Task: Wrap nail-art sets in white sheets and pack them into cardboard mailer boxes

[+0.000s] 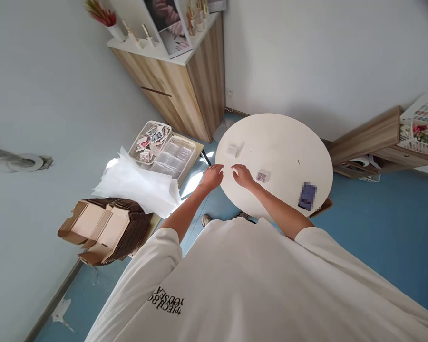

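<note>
Both my hands rest at the near left edge of a round white table point(285, 137). My left hand point(212, 175) has its fingers curled together in a pinch, and my right hand point(242, 175) is curled the same way just beside it. What they hold, if anything, is too small to make out. A small clear packet with something purple inside point(262, 176) lies right of my right hand. Another clear packet point(234, 149) lies further back on the table.
A dark phone-like object point(307, 195) lies at the table's near right edge. To the left stand clear trays of small items point(162, 148), white sheets point(139, 183) and a stack of flat cardboard boxes point(105, 230). A wooden cabinet point(185, 80) stands behind, low shelves point(374, 142) at right.
</note>
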The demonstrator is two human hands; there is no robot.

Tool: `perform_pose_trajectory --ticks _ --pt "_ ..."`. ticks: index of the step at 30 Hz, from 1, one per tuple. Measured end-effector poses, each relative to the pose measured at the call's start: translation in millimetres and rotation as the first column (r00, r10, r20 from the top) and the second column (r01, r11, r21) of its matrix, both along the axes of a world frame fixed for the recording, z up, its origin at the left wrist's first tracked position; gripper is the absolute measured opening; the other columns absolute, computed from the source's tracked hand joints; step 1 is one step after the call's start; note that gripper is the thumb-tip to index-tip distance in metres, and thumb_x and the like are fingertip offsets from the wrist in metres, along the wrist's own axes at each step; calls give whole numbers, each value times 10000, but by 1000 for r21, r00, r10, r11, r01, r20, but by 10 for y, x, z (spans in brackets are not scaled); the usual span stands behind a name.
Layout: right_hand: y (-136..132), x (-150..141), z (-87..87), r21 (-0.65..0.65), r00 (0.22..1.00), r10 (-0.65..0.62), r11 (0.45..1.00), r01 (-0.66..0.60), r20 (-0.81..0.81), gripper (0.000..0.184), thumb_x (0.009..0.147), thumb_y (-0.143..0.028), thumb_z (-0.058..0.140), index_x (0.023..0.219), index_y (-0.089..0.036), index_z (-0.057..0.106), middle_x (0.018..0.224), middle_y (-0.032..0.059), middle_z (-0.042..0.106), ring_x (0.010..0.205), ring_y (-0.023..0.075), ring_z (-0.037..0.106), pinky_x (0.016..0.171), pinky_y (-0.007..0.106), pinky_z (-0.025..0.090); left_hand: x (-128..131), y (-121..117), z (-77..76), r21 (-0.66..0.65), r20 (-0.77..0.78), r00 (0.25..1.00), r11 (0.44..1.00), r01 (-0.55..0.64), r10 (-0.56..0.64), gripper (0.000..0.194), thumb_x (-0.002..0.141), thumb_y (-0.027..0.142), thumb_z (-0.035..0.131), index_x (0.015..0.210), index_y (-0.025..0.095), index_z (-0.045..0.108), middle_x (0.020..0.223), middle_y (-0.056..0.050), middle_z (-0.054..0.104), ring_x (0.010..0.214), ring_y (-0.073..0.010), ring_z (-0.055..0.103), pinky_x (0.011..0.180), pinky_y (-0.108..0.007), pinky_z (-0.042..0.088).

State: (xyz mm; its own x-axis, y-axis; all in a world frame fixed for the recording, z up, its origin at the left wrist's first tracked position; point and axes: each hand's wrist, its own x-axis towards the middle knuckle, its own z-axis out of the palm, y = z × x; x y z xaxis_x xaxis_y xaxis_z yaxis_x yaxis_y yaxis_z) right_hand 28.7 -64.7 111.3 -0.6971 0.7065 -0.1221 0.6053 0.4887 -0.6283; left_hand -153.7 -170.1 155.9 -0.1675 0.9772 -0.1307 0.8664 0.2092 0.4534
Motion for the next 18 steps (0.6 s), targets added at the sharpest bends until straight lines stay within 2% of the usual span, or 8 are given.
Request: perform_pose_trajectory --ticks 4,7,10,13,18 --pt "-337 -625 119 -26 993 60 998 -63 -100 391 1020 -198 476 1334 -228 707 1399 99 698 1325 289 612 1138 477 492 -472 -399 247 92 -15 997 993 -72 74 430 1033 193 481 1435 220 630 1427 -100 693 1294 -310 663 1132 -468 513" --pt "-664 -1128 182 -71 982 80 993 -93 -169 366 1026 -233 495 1308 -232 728 1369 96 714 1301 277 640 1119 453 515 -892 -770 346 141 -2 992 982 -127 129 420 1019 185 492 1409 231 643 1409 -94 697 1282 -304 663 1135 -468 516" --pt "-989 -1596 224 -127 973 68 987 -97 -219 352 1031 -270 506 1291 -231 739 1355 95 722 1276 265 660 1096 429 533 -1292 -1171 344 188 18 985 967 -169 169 436 991 148 498 1391 234 646 1429 -93 675 1317 -294 635 1167 -466 501" --pt "-1260 -1974 263 -154 972 48 984 -85 -229 366 1031 -341 534 1311 -218 736 1336 115 728 1254 278 675 1085 433 537 -1608 -1556 294 217 8 972 948 -233 237 452 978 139 504 1404 225 629 1514 -117 600 1405 -318 564 1190 -502 480" --pt "-1553 -2375 328 -186 981 11 981 -48 -192 510 1007 -456 581 1447 -209 657 1361 142 718 1252 311 672 1040 445 556 -1918 -2026 179 186 9 939 922 -340 345 543 974 152 507 1515 191 525 1643 -175 457 1510 -369 452 1191 -553 469"
